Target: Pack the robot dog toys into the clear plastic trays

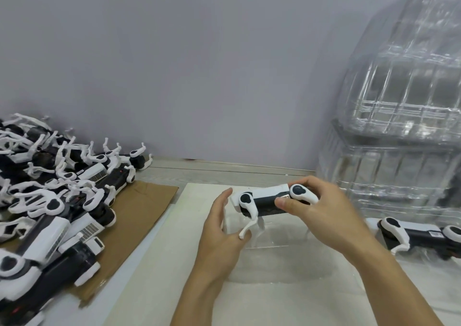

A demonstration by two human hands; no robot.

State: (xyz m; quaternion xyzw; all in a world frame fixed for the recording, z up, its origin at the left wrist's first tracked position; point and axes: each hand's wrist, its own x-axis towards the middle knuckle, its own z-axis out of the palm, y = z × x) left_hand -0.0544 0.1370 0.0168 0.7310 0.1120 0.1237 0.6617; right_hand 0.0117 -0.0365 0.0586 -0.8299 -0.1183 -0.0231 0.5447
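Inventory as I see it through the head camera, every place given relative to the white board (159,263) under my hands, nearest first

1. Clear plastic tray (277,241): lying on the board's middle, directly below the held toy; its edges are faint and I cannot tell its compartments

2. Left hand (220,236): over the board, at the tray's left edge. Fingers straight and loosely spread, gripping nothing; the toy's white front leg tip touches it near the thumb

3. Right hand (324,213): over the board's far right part. Thumb and curled fingers pinch the rear of the robot dog toy (264,201), thumb on the dark flank, fingers round the far side

4. Robot dog toy: black and white, held roughly level above the tray, legs hanging towards it; whether any leg rests in the tray I cannot tell

5. Second robot dog toy (419,236): off the board's right edge, lying on clear plastic, partly cut off by the frame

6. Cardboard sheet (139,213): off the board's left edge, flat on the floor

7. Pile of robot dog toys (55,201): on and beyond the cardboard, heaped with legs tangled

8. Stack of clear plastic trays (404,131): beyond the board's far right corner, tall, against the grey wall (199,63)
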